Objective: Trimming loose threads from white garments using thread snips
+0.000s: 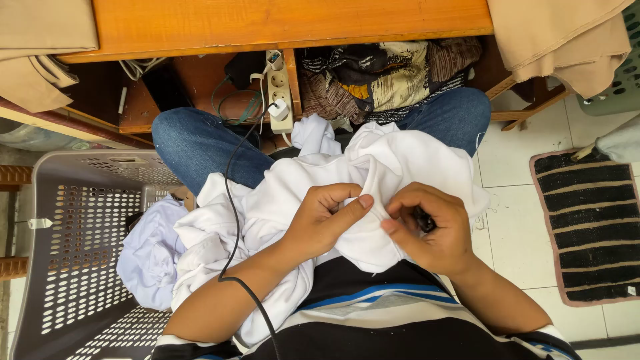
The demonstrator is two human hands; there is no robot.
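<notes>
At the far left a grey perforated laundry basket (80, 253) stands beside the seated person, and a pale lavender cloth (150, 250) hangs over its rim. Next to it, piled across the person's lap and blue jeans (193, 143), lies the white garment (280, 200), bunched in loose folds that spill toward the basket. A black cable (233, 220) runs down over the cloth from a white power strip (280, 100) fixed under the wooden desk (287, 23).

The left hand (327, 223) has its grip closed on a fold of the white garment, thumb pressed along the top and fingers curled beneath. Just to its right, the right hand (433, 230) pinches the same ridge of cloth between thumb and forefinger, and a small dark object (423, 220), too hidden to identify, sits tucked in that hand.

The fabric looks soft, light and limp: it would likely drape and slide rather than hold a shape, so a pinch on a seam or doubled edge seems the surest hold, with both hands close together to keep the section taut. It appears neither fragile nor slippery.

Farther right, tan fabric (567, 40) drapes off the desk corner, and a black striped mat (590, 227) lies on the tiled floor (513, 220).
</notes>
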